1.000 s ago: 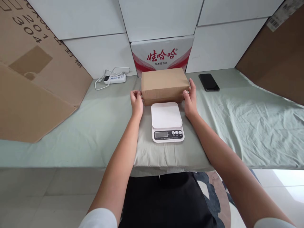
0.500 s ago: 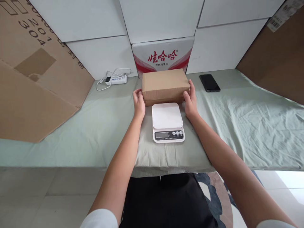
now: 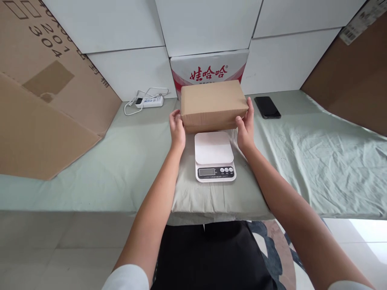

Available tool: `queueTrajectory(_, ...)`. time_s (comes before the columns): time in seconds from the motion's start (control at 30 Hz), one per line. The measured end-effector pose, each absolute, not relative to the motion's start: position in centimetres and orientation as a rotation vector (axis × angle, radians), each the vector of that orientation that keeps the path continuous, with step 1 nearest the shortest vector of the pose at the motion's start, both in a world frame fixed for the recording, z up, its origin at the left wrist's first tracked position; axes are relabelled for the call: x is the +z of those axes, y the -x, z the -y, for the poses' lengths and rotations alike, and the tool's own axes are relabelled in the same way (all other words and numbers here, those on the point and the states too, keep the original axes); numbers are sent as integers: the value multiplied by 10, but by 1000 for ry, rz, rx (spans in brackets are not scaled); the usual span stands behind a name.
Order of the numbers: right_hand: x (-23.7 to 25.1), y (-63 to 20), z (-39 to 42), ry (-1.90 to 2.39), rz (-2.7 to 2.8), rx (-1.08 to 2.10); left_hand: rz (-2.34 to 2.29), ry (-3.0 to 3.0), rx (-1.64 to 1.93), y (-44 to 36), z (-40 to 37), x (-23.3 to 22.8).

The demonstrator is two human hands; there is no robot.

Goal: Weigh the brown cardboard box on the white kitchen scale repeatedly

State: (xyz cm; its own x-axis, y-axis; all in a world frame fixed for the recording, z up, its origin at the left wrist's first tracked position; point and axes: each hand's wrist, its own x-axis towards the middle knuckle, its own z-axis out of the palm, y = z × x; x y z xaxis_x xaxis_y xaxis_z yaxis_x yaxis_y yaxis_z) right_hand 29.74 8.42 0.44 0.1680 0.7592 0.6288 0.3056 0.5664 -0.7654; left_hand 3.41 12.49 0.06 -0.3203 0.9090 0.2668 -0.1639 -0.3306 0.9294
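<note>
A brown cardboard box (image 3: pixel 214 100) is gripped at its two ends between my hands, just behind a kitchen scale. My left hand (image 3: pixel 177 129) presses on the left end, and my right hand (image 3: pixel 246 125) wraps the right end with the thumb on the front face. The box looks raised a little, its right side slightly higher. The white digital kitchen scale (image 3: pixel 214 148) lies flat in front of it with a bare platform and a blank display facing me.
A black phone (image 3: pixel 267 107) lies to the right of the box. At left is a white power strip (image 3: pixel 149 101) with a cable. Behind stands a white and red carton (image 3: pixel 208 60). Large cardboard panels flank the cloth-covered table (image 3: pixel 145 173) on the left (image 3: pixel 60 121) and right (image 3: pixel 350 76).
The cardboard box has risen slightly, mostly at its right end, and covers more of the carton behind. My right hand has moved up with it. The scale stays put.
</note>
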Motion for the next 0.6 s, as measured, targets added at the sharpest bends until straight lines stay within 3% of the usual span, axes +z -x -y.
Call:
queueTrajectory(0.23,14,-305,-28,962,1481,369,-1121,-1228,1774,-17,-53,33)
queueTrajectory(0.4,-15,-313,13,981,1511,275,-1186,-1298,1745,-9,2,20)
queueTrajectory(0.6,-20,-310,18,1041,1456,200,-1207,-1301,1776,-14,12,10)
